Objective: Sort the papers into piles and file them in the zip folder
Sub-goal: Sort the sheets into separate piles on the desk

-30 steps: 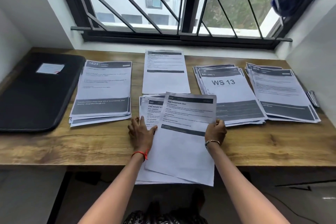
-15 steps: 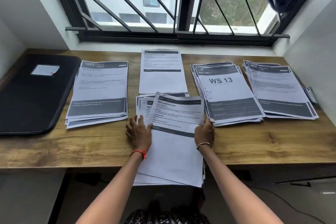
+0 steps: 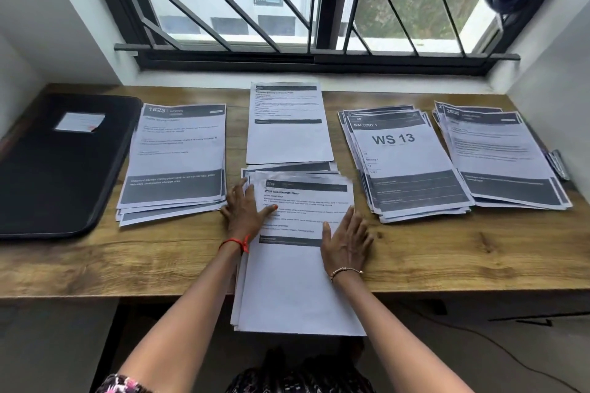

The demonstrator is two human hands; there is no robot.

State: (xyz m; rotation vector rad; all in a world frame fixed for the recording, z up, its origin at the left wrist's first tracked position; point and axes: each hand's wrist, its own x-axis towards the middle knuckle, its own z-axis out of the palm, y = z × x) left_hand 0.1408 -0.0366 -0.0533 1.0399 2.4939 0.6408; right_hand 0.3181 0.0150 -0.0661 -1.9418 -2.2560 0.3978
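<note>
Five lots of papers are counted on the table (image 3: 447,258): the 1623 pile (image 3: 178,150) at the left, the back sheet (image 3: 289,137) in the middle by the window, the WS 13 pile (image 3: 405,162), the far right pile (image 3: 498,153), and the near pile (image 3: 297,284), which hangs over the front edge. Two hands are laid on the near pile, the left hand (image 3: 245,212) spread flat on its left edge and the right hand (image 3: 346,241) flat on its right side, so each grip is open and nothing is held. One black zip folder (image 3: 57,169) is laid flat at the far left of the table, just beside the 1623 pile
</note>
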